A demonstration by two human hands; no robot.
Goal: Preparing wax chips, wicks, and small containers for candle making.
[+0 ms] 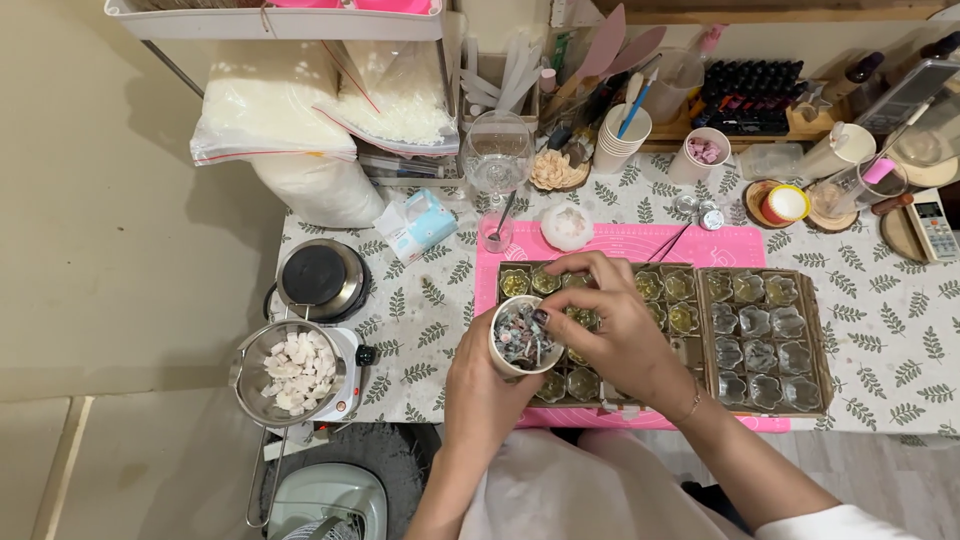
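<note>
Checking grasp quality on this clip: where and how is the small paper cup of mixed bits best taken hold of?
Around the side wall, below the rim. The paper cup stands upright with its mouth open and full of small bits, so a grip from above would block it. The left hand comes from below and wraps the wall, leaving the mouth free for the right hand's fingertips.

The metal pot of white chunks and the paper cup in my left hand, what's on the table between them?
In the head view, only bare leaf-print tablecloth lies between the metal pot and the paper cup held by the left hand; the pot's black knob points that way.
</note>
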